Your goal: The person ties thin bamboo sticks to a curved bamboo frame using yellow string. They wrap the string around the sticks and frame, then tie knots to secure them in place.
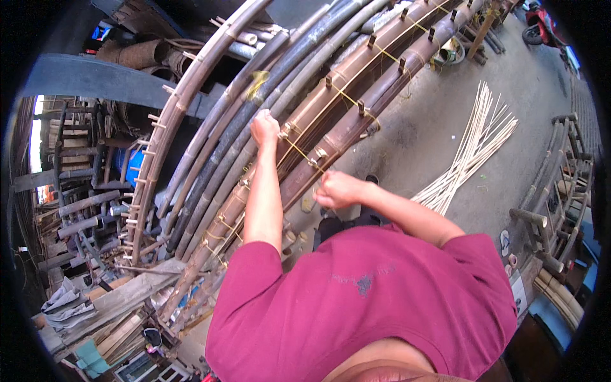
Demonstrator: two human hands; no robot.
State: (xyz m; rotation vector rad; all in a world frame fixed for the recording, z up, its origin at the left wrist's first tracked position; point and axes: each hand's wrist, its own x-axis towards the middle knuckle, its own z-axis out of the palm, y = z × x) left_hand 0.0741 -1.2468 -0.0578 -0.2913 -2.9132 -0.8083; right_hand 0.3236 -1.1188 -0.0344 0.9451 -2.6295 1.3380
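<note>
My left hand (264, 127) is closed in a fist beside the far edge of a long brown split-bamboo pole (305, 107). What its fingers hold is hidden. A thin yellow binding strip (298, 149) crosses from near that fist to a second brown bamboo pole (356, 121) lying parallel. At the strip's near end my right hand (340, 190) is closed, fingers pinched on the strip. Short wooden pegs (321, 153) stick up from both poles, and similar strips span between pegs farther along.
Dark pipe-like poles (267, 89) lie beyond my left hand, with a pegged bamboo pole (170, 127) past them. Pale thin sticks (468, 153) lie on the concrete floor to the right. A bamboo rack (538, 219) stands at far right; a bucket (450, 51) sits near the poles' far end.
</note>
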